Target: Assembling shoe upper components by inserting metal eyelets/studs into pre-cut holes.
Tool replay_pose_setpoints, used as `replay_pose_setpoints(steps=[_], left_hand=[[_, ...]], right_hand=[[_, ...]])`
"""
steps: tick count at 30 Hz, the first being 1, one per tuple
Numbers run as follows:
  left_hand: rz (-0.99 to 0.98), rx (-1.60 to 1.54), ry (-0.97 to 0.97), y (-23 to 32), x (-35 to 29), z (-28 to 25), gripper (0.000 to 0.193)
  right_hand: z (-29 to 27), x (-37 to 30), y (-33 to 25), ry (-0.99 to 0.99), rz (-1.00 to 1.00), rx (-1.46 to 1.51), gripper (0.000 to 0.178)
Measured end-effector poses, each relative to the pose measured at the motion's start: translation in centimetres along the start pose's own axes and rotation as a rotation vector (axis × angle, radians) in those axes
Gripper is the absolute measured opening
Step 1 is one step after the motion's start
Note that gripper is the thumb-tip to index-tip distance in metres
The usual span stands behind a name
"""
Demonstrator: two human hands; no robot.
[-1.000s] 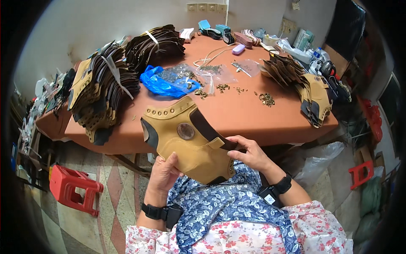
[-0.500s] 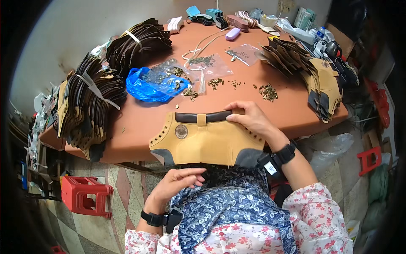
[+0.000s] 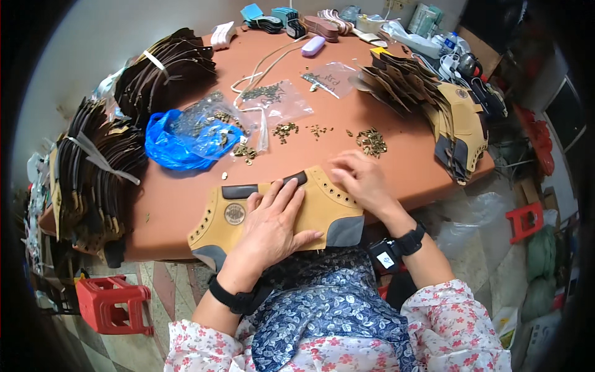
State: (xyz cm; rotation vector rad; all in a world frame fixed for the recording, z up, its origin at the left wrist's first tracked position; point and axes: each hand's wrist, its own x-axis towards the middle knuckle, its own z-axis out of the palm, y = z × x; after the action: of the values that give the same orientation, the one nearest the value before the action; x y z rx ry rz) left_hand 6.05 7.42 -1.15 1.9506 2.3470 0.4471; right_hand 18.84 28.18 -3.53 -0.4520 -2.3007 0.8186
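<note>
A tan leather shoe upper (image 3: 310, 214) with dark grey corner patches, a dark brown padded collar and eyelet rows along both sides lies spread at the table's near edge. My left hand (image 3: 269, 229) rests flat on its middle, fingers spread, covering part of the collar. Beside the right eyelet row is my right hand (image 3: 365, 183), its fingers loosely bent and thumb a little apart, with nothing visible between them. A round dark emblem shows left of my left hand. Just beyond the upper lie small piles of brassy metal pieces (image 3: 372, 143).
Bundled stacks of dark uppers (image 3: 102, 167) stand at the left, and more tan uppers (image 3: 458, 118) at the right. A blue plastic bag (image 3: 164, 146) and clear bags of hardware (image 3: 279, 99) lie mid-table. A red stool (image 3: 111, 304) stands at lower left.
The upper has come down onto the table edge. My left hand has moved up onto it and flattened; my right hand has let go of the collar and shifted to the right eyelets.
</note>
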Motion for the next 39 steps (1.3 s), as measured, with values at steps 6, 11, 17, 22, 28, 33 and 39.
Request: replay_pose_setpoints(steps=[6,11,17,22,28,33,39], left_hand=[[-0.018,0.003,0.003,0.1,0.3,0.2,0.085],[-0.014,0.032,0.072,0.0,0.3,0.9,0.083],[-0.003,0.030,0.092,0.0,0.2,0.9,0.082],[0.006,0.022,0.088,0.0,0.3,0.6,0.081],[-0.005,0.001,0.094,0.1,0.2,0.8,0.079],[-0.033,0.003,0.040,0.1,0.2,0.8,0.083],[-0.036,0.007,0.056,0.1,0.2,1.0,0.083]], right_hand=[[-4.7,-0.8,4.0,0.211,0.194,-0.043,0.010],[-4.7,-0.4,4.4,0.138,0.058,-0.263,0.012],[-4.0,0.4,4.7,0.077,-0.098,-0.497,0.012],[-3.4,1.3,4.8,0.071,-0.134,-0.498,0.010],[-1.8,1.0,0.9,-0.021,0.223,0.043,0.016],[-1.1,1.7,0.4,-0.159,0.318,-0.100,0.023],[-2.3,1.1,0.9,-0.098,0.211,-0.254,0.019]])
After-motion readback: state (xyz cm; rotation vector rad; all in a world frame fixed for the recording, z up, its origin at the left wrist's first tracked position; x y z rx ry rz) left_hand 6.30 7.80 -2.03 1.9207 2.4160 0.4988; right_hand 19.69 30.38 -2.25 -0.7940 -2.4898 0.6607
